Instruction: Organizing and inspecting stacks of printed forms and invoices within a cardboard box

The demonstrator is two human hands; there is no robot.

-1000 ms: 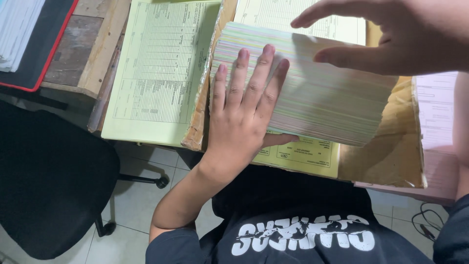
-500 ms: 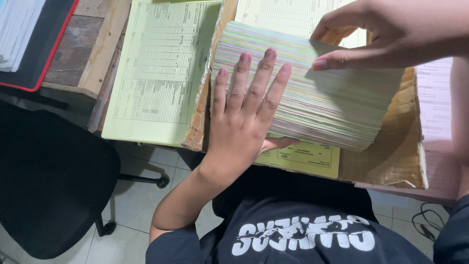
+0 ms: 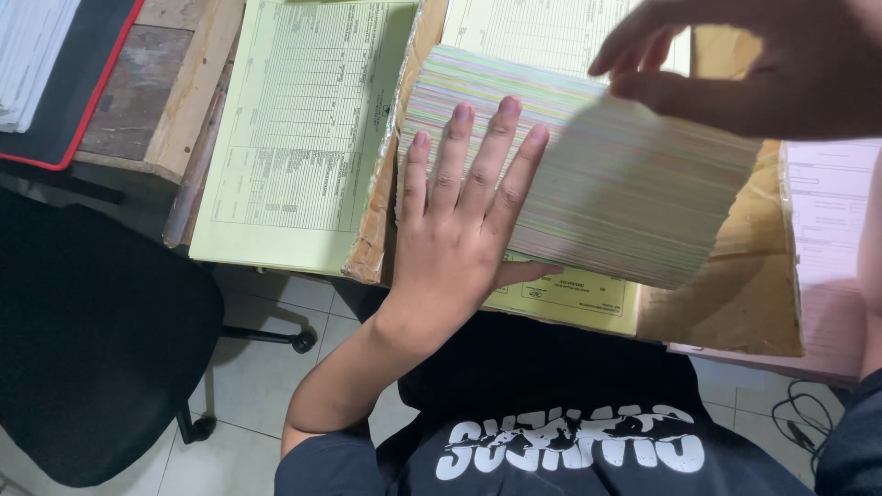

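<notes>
Wooden desk [image 3: 138, 101], thick paper stack [image 3: 634, 193] under flat open L hand [image 3: 459, 230], R hand [image 3: 735, 73] above, prob. pinching sheet edge

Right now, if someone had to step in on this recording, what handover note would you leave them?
Left hand: flat, palm down, fingers spread on the near side of the thick stack of coloured sheets; it grips nothing.
Right hand: raised over the stack's far right part, fingers curled; whether it pinches a sheet cannot be told.
The stack sits on brown wrapping paper, with a yellow-green form showing under its near edge. A second pale green form lies flat to the left, pink sheets to the right.
Done: nothing clearly set apart from the stack.
Left: the whole stack is in one block.
</notes>
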